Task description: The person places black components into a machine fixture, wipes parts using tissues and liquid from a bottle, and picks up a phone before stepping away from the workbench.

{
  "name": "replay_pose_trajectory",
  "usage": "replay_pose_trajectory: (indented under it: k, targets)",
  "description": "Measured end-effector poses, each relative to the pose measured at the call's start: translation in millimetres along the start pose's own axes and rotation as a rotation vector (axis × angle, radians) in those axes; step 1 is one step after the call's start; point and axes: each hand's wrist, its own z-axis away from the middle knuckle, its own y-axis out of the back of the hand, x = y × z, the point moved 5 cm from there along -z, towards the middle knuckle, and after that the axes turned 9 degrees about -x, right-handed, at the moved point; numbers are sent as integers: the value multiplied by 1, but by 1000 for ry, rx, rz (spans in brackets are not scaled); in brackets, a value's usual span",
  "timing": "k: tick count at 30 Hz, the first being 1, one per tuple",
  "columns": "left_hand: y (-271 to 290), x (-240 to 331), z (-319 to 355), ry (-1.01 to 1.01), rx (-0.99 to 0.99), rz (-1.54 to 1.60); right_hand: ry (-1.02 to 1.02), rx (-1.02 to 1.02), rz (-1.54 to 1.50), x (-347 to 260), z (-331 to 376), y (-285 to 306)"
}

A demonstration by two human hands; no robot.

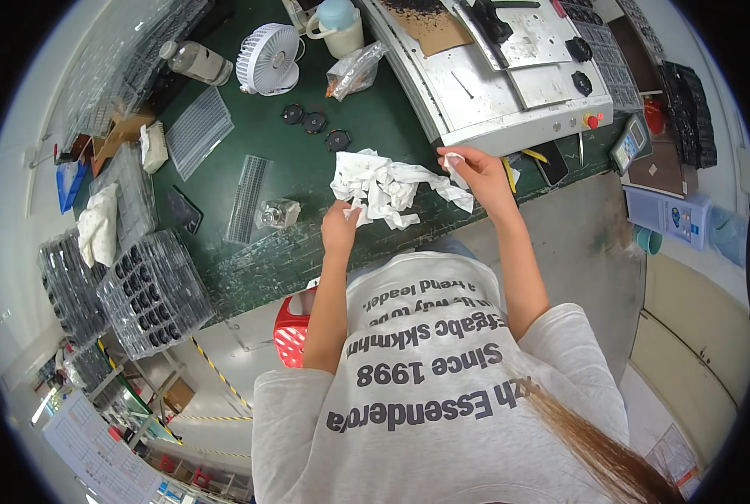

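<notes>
Tissue (383,186), white and crumpled, or some thin cloth much like it, lies in a loose heap on the green worktop (249,270), directly ahead of the person; taking that heap as the clock's centre, with twelve pointing away from the body, the rest falls around it. At eight o'clock the left hand (339,228) rests at the heap's edge, its fingers close together against a white fold; whether they grip it firmly one cannot tell. At three o'clock the right hand (481,175) is raised a little, thumb and forefinger narrowed on a small white scrap (454,161), just beside the near corner of a pale machine (509,126), which spreads out toward one and two. A clear glass bottle (279,213) stands just beyond the left hand, with a narrow gridded strip (249,200) at nine and a dark phone (184,209) farther out the same way. Three black round parts (314,123) sit between ten and eleven, a white fan (267,60) beyond them. Near half past eleven are a clear plastic bag (356,71) and, farther off, a cream jug (339,34).
</notes>
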Motion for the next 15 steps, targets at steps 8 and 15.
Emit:
replay_pose_trajectory:
  k: [8, 15]
  targets:
    - [46, 64, -24, -349, 61, 78, -116, 149, -70, 48, 35, 15]
    - [32, 62, -55, -353, -124, -222, -161, 195, -118, 54, 54, 4]
